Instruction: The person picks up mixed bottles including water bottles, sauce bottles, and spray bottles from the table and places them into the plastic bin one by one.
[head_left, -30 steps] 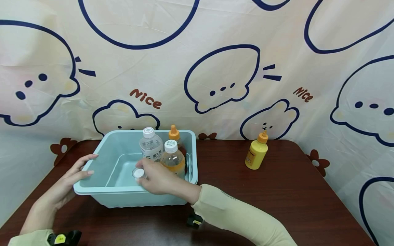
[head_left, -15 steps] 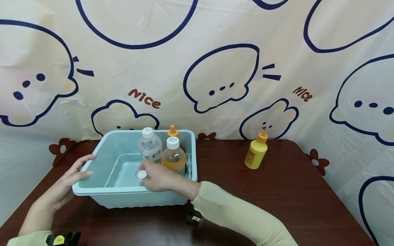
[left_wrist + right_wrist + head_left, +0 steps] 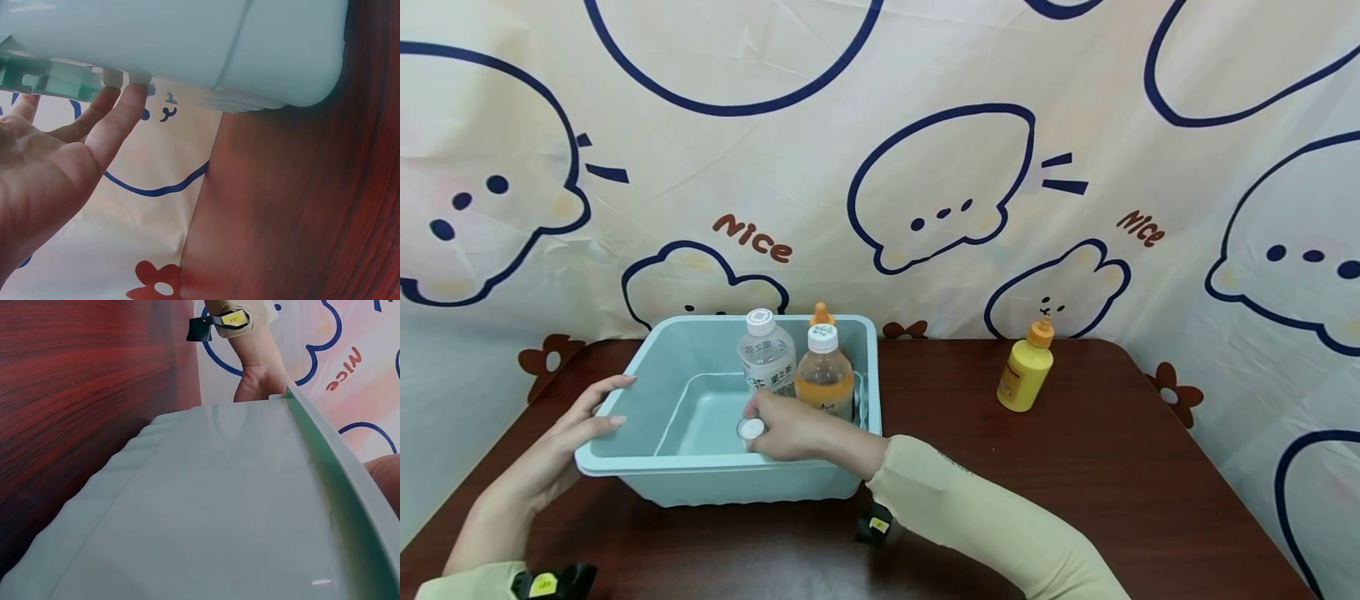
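Note:
A light blue plastic tub stands on the dark wooden table. At its left end my left hand grips the rim, the thumb over the edge; the left wrist view has fingers under the rim. Reaching over the front wall, my right hand holds a clear bottle with a white cap inside the tub. Its body is mostly hidden. Behind that hand stand a clear labelled bottle and a bottle of orange drink. An orange pointed cap shows behind the drink.
A yellow squeeze bottle with an orange nozzle stands on the table to the right of the tub. Behind the table hangs a cream cloth printed with blue cartoon outlines.
My right hand has shifted slightly right with the white-capped bottle. The orange drink has moved back and right, and now hides most of the orange-capped bottle. My left hand stays on the rim.

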`<state>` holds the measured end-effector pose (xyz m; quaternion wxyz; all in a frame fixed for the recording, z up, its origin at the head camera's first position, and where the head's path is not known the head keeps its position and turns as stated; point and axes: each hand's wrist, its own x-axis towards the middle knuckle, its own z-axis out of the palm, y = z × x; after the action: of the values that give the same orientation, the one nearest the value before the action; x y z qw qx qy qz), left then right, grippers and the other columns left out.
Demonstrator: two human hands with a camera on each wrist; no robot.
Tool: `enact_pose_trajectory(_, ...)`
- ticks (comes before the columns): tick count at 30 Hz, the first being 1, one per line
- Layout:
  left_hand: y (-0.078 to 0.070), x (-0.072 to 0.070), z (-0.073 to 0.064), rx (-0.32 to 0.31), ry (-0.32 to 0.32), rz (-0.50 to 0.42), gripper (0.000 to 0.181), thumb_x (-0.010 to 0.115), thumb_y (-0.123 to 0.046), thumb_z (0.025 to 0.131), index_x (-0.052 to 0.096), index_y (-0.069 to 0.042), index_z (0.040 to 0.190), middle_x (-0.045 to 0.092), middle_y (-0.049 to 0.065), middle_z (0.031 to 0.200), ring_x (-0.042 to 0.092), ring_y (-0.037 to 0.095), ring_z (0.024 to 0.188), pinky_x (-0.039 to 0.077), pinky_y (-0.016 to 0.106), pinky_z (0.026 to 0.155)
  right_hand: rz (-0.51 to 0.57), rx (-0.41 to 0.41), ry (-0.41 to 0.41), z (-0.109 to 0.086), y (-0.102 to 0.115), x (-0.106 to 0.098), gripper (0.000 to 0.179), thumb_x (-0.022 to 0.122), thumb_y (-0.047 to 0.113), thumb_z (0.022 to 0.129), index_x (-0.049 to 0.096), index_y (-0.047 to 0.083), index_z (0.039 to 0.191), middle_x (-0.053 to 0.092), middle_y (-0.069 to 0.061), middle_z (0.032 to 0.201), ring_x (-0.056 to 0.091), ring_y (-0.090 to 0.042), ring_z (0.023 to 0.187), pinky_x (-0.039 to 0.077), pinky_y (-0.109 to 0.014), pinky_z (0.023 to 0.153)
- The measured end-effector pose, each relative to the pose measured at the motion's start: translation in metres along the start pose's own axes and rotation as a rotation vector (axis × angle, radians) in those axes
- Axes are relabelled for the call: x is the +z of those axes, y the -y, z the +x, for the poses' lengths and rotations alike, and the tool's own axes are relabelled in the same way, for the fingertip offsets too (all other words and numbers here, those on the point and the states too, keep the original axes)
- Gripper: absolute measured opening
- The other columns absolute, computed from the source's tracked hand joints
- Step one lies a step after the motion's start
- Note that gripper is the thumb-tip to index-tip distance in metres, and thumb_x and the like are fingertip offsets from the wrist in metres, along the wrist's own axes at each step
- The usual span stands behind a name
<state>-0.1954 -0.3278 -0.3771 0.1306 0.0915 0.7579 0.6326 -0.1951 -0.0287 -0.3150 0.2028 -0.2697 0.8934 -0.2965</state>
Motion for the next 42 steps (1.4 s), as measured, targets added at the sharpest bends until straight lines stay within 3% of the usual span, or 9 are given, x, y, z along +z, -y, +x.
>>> enact_pose_trajectory(8, -0.0018, -0.0001, 0.0005, -0.013, 0.004, 0.009, 0.045, 0.034, -0.020, 0.096, 0.020, -0.047, 0.129, -0.005, 0.019, 0.133, 0.054, 0.016, 0.087, 0.052, 0.040, 0.066, 0.047, 0.007, 0.017, 0.0027, -0.0034, -0.0015, 0.018, 0.063, 0.009, 0.084, 0.052, 0.009, 0.099, 0.054, 0.004, 0.088, 0.049, -0.006, 0.078, 0.040, -0.018, 0.069)
enact_pose_trajectory(28, 0.0009, -0.0013, 0.0006, -0.025, 0.001, 0.014, 0.046, 0.036, -0.022, 0.095, 0.020, -0.046, 0.131, -0.005, 0.020, 0.134, 0.053, 0.017, 0.088, 0.052, 0.041, 0.068, 0.069, 0.083, 0.050, 0.0065, -0.0020, -0.0016, 0.027, 0.057, -0.006, 0.080, 0.052, 0.007, 0.104, 0.054, 0.002, 0.091, 0.048, -0.008, 0.081, 0.040, -0.018, 0.072)
enact_pose_trajectory(36, 0.0005, -0.0010, 0.0008, -0.029, 0.001, 0.020, 0.046, 0.036, -0.023, 0.095, 0.019, -0.046, 0.132, -0.007, 0.021, 0.135, 0.053, 0.017, 0.089, 0.051, 0.041, 0.068, -0.001, 0.109, 0.024, 0.0076, -0.0015, 0.0003, 0.038, 0.060, 0.002, 0.082, 0.052, 0.009, 0.118, 0.056, 0.000, 0.115, 0.050, -0.006, 0.103, 0.039, -0.019, 0.087)
enact_pose_trajectory(42, 0.0021, -0.0026, 0.0005, -0.026, 0.003, 0.013, 0.048, 0.037, -0.024, 0.095, 0.018, -0.044, 0.134, -0.006, 0.020, 0.135, 0.053, 0.018, 0.089, 0.052, 0.043, 0.069, -0.033, 0.050, 0.014, 0.0042, -0.0002, 0.0003, 0.045, 0.061, 0.011, 0.085, 0.047, 0.011, 0.128, 0.052, 0.002, 0.128, 0.045, -0.007, 0.118, 0.035, -0.020, 0.095)
